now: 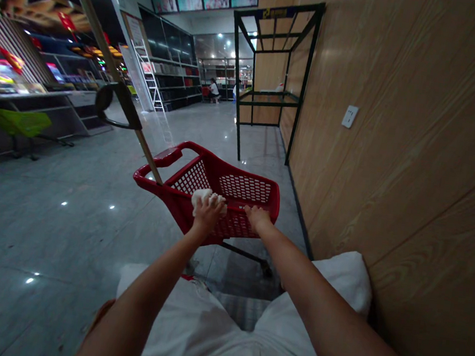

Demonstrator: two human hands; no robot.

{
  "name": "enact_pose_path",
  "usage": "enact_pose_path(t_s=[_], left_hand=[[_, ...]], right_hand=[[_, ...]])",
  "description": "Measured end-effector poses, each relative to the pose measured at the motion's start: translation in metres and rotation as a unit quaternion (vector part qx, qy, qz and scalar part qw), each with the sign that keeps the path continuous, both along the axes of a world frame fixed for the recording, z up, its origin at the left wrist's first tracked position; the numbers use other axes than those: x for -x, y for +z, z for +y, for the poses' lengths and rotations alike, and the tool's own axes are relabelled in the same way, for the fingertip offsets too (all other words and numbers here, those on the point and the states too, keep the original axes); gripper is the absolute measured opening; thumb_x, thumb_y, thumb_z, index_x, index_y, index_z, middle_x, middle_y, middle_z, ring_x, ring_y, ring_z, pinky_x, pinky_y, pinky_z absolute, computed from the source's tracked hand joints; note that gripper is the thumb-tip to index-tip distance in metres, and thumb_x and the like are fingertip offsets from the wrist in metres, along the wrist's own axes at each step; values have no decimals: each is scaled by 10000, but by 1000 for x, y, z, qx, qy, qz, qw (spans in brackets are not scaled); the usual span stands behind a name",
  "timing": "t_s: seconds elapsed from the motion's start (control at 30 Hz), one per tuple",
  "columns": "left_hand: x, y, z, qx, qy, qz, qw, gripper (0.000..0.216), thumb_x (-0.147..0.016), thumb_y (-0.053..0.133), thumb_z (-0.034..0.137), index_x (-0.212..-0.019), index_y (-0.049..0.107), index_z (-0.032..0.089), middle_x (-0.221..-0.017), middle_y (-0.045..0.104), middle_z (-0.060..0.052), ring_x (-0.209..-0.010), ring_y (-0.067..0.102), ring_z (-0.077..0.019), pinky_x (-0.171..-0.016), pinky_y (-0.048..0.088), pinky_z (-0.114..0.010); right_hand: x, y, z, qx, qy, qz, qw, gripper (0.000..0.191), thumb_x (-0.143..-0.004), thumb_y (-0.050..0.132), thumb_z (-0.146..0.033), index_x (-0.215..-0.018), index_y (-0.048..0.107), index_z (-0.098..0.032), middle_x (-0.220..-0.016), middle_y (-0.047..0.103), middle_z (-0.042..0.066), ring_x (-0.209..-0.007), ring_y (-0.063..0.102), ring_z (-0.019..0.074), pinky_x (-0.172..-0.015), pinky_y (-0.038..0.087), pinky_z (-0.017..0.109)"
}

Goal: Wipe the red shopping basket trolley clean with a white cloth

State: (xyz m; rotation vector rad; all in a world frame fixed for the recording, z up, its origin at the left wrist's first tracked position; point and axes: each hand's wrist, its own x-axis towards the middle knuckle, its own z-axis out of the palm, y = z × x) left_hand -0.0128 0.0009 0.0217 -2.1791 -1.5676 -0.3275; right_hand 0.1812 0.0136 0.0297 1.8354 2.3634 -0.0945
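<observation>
A red plastic shopping cart (245, 188) stands on the grey floor just ahead of me, beside the wooden wall. My left hand (209, 209) is closed on a white cloth (201, 196) and presses it against the cart's near rim. My right hand (257, 216) rests on the same rim a little to the right, with its fingers curled over the edge. A long wooden pole (105, 58) leans across the cart's left corner and runs up to the top left.
A wood-panelled wall (398, 134) with a white socket (349, 116) runs along the right. An empty dark green metal rack (271, 78) stands ahead by the wall. Store shelves, a green chair (19, 122) and a ladder (149, 80) line the left. A person crouches far down the aisle.
</observation>
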Motion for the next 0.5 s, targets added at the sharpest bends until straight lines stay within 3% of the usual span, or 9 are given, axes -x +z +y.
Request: enact_pose_path(t_s=[0.1, 0.2, 0.3, 0.33, 0.5], left_hand=[[-46, -11, -3, 14, -36, -9, 999, 392, -886, 443, 283, -1276, 462, 262, -1359, 437, -134, -1295, 314, -340, -1007, 252, -578], [-56, -7, -1, 37, -81, 18, 996, 409, -894, 429, 275, -1303, 431, 272, -1343, 452, -124, -1266, 353, -313, -980, 306, -522], [-20, 11, 4, 56, -103, 55, 992, 402, -903, 418, 315, -1305, 416, 299, -1293, 489, -109, -1204, 403, -284, -951, 339, -481], [0, 18, 6, 49, -79, 56, 994, 386, -905, 411, 325, -1290, 427, 297, -1258, 510, -112, -1170, 422, -288, -947, 332, -500], [84, 48, 7, 5, -27, 59, 998, 314, -890, 442, 327, -1198, 471, 276, -1242, 520, -73, -1198, 351, -303, -1034, 137, -593]], right_hand=[[-3, 0, 1, -2, -2, -2, 1000, 561, -819, 551, -160, -1332, 348, -261, -1240, 513, 176, -1114, 552, 296, -830, 472, 484], [-8, 2, 1, -1, 15, -4, 1000, 594, -808, 562, -158, -1345, 333, -270, -1230, 521, 166, -1094, 566, 288, -824, 482, 469], [-16, 5, 0, -5, 28, -9, 1000, 598, -795, 572, -161, -1338, 341, -258, -1212, 529, 167, -1081, 572, 293, -808, 492, 457], [-19, 5, -1, -6, 29, -10, 1000, 601, -791, 574, -161, -1337, 341, -254, -1211, 528, 168, -1083, 570, 295, -807, 491, 456], [-26, 4, 1, -7, 22, -9, 1000, 655, -755, 602, -141, -1342, 327, -244, -1221, 510, 173, -1102, 547, 299, -824, 472, 468]])
